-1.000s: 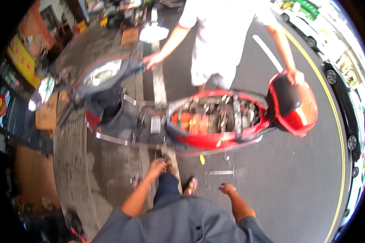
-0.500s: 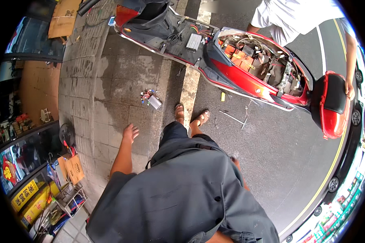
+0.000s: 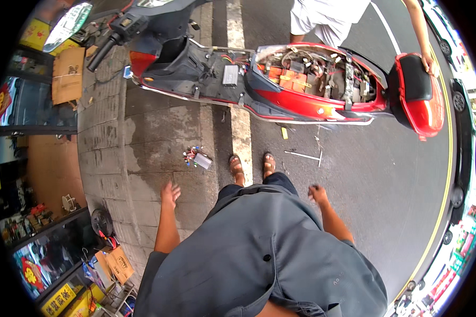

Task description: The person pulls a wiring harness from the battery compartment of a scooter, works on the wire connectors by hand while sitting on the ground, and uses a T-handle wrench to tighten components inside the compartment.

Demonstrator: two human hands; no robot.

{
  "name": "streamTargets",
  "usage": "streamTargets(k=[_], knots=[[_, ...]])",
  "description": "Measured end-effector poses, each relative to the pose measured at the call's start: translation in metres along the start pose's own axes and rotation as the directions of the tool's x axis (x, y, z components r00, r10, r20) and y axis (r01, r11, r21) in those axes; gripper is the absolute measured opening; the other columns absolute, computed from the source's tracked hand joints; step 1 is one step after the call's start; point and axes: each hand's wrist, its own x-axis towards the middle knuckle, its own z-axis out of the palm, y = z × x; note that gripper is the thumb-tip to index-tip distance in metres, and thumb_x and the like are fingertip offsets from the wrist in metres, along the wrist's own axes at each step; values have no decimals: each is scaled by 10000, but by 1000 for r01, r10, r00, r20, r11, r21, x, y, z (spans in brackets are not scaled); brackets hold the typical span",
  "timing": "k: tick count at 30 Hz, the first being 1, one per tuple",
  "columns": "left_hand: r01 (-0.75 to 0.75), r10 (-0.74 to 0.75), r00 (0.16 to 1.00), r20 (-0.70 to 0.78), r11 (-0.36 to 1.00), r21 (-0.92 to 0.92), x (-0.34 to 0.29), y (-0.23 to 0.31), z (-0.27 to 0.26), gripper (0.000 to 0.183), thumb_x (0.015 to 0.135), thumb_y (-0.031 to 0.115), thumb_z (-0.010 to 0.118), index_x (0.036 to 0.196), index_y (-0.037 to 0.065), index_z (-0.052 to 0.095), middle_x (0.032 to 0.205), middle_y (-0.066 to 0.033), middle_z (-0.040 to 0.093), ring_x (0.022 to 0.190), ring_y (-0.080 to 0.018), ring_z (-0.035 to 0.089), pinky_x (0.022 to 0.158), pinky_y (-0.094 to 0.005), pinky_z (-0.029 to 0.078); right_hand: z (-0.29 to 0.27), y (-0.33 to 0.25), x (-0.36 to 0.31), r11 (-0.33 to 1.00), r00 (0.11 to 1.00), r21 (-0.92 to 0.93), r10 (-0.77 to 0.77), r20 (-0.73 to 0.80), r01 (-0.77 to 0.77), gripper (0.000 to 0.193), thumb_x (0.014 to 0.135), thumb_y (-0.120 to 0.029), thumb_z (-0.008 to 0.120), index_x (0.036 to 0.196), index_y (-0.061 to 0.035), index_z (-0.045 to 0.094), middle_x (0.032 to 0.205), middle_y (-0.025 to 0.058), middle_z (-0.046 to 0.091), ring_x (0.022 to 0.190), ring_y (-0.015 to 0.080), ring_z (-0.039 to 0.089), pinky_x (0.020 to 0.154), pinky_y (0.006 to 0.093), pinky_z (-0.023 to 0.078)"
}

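Note:
My left hand (image 3: 170,193) hangs over the paving with its fingers apart and holds nothing. On the right, my right hand (image 3: 317,193) hangs above the asphalt, its fingers loosely bent and slightly apart, with nothing visible in it. Ahead stands a red and black scooter (image 3: 301,102), its seat area opened so that wires and orange blocks (image 3: 291,80) show inside. A silver finned box (image 3: 230,75) lies on its footboard. Nearest to my left hand, a similar silver box (image 3: 202,160) with coloured wires rests on the ground. A T-shaped metal wrench (image 3: 304,156) lies on the asphalt.
Another person's hand (image 3: 430,64) touches the scooter's red rear box (image 3: 426,105). Near the scooter lies a small yellow piece (image 3: 284,133). Cardboard (image 3: 67,76) and a box (image 3: 117,264) stand along the shopfront at left. Parked cars (image 3: 461,142) line the far right.
My view has turned, so the scooter now lies more level across it. My right hand has come out from beside my body. My left hand stays low and free.

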Motion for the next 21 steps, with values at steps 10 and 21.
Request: streamTargets(k=[10,21], knots=[[78,-77,997,-22,997,11,-23,-21,57,597,985,382,532,1453,46,372,1333,-199,552,1075,-323,621,816,-458,558,-38,15,-9,940,981,282,193,34,-194,271,938,-221,606,1132,-34,631,838,93,673,603,161,613,494,312,491],[-151,177,950,256,982,-117,-58,68,184,623,963,337,596,1442,75,296,1347,-249,505,1186,-386,571,938,-522,505,-97,-65,78,919,998,390,-55,-33,64,215,905,-183,644,1039,-16,641,785,88,661,587,162,614,510,314,509]])
